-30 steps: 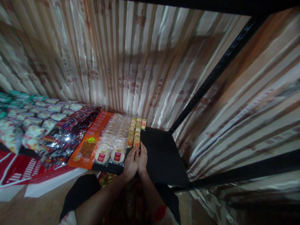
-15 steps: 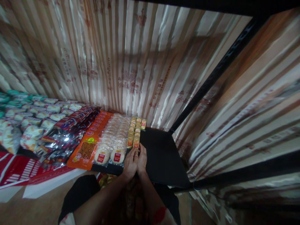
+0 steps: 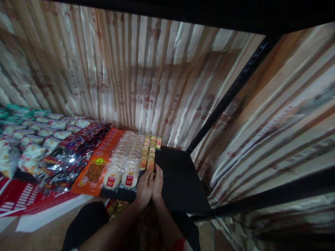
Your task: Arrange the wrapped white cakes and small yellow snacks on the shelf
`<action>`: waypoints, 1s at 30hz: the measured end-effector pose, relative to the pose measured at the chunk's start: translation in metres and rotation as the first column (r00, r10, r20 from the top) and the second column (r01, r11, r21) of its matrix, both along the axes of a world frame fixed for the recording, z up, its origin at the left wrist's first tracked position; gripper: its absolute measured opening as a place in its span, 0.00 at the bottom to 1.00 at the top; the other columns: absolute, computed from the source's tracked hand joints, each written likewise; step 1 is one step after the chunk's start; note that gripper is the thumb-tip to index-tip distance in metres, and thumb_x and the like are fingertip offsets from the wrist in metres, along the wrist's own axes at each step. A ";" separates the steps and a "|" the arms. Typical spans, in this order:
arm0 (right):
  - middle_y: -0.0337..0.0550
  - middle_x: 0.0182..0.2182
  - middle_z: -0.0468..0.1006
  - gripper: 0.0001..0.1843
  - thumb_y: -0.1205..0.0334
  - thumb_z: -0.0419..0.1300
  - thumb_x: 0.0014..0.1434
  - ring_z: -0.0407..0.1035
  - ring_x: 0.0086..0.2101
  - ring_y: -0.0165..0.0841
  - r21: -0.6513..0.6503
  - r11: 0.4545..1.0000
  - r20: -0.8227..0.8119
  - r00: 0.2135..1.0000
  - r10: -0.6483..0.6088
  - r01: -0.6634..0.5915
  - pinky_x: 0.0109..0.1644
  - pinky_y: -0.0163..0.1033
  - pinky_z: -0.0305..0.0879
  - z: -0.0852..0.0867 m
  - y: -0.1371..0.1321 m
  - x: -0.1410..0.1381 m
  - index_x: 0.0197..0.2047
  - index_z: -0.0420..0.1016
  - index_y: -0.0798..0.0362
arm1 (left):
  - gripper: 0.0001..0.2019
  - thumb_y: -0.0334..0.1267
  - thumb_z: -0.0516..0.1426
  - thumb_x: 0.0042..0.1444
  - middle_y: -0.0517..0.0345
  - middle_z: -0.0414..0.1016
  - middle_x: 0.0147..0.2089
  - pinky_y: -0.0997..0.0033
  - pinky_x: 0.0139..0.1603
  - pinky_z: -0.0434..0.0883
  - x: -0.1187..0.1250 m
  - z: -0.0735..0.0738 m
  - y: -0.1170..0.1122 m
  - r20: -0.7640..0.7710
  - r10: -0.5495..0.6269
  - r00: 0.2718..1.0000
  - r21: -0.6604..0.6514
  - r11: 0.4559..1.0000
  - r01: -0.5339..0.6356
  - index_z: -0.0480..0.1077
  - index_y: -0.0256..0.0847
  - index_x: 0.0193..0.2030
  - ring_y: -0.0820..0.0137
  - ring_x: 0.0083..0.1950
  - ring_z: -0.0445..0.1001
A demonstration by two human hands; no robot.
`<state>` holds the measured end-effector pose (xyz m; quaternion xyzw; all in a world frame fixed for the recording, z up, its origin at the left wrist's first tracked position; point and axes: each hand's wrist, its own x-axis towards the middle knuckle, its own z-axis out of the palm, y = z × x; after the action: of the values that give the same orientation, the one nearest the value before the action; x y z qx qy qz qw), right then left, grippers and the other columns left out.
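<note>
Small gold snack packets [image 3: 151,148] with red labels stand in narrow rows on a black shelf board [image 3: 178,177]. At the near end of these rows, my left hand [image 3: 144,188] and my right hand [image 3: 157,183] lie side by side, almost touching. Their fingers are closed around the lower end of the nearest gold packet [image 3: 150,164], and my fingertips partly hide it. Left of my hands are two columns of round white crackers [image 3: 129,179] in clear wrap with red labels.
An orange snack bag [image 3: 91,170] lies further left, then dark shiny packets [image 3: 70,153] and many white bags [image 3: 34,150]. Pleated printed sheeting [image 3: 146,76] hangs behind. A black frame post [image 3: 225,97] slants on the right. Gold wrapping [image 3: 117,208] shows below the shelf.
The view has tilted up a little, so the shelf sits slightly lower in the picture. My hands stay at the near end of the gold packets, with little visible movement.
</note>
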<state>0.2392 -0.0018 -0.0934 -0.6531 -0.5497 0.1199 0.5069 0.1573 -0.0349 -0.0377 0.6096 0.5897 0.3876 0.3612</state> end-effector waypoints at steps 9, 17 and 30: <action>0.52 0.49 0.69 0.24 0.64 0.45 0.52 0.64 0.50 0.37 0.061 0.998 -0.013 1.000 -0.018 0.019 0.54 0.45 0.62 0.001 -0.029 -0.005 0.52 0.67 0.55 | 0.20 0.39 0.44 0.57 0.48 0.69 0.57 0.61 0.63 0.60 0.006 -0.011 -0.027 0.023 0.018 1.000 -0.007 1.000 -0.018 0.67 0.37 0.53 0.64 0.59 0.65; 0.53 0.48 0.68 0.24 0.63 0.44 0.53 0.65 0.48 0.36 0.018 1.000 -0.039 0.999 -0.016 0.017 0.54 0.44 0.61 0.004 -0.077 -0.012 0.51 0.67 0.57 | 0.19 0.35 0.43 0.58 0.47 0.70 0.55 0.60 0.62 0.60 0.007 -0.029 -0.070 -0.005 -0.036 0.999 0.070 0.997 0.036 0.67 0.37 0.51 0.63 0.57 0.65; 0.44 0.43 0.72 0.21 0.63 0.45 0.56 0.66 0.46 0.34 -0.158 0.986 0.032 0.998 0.049 -0.043 0.51 0.42 0.64 -0.042 -0.170 -0.010 0.48 0.72 0.47 | 0.20 0.35 0.41 0.59 0.48 0.70 0.54 0.57 0.61 0.61 -0.021 -0.041 -0.149 -0.102 -0.269 0.958 0.061 0.959 0.276 0.66 0.38 0.52 0.64 0.56 0.65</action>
<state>0.2294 -0.1719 -0.1354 -0.6803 -0.5625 0.1629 0.4407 0.1359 -0.1837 -0.0782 0.7153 0.5016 0.3271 0.3603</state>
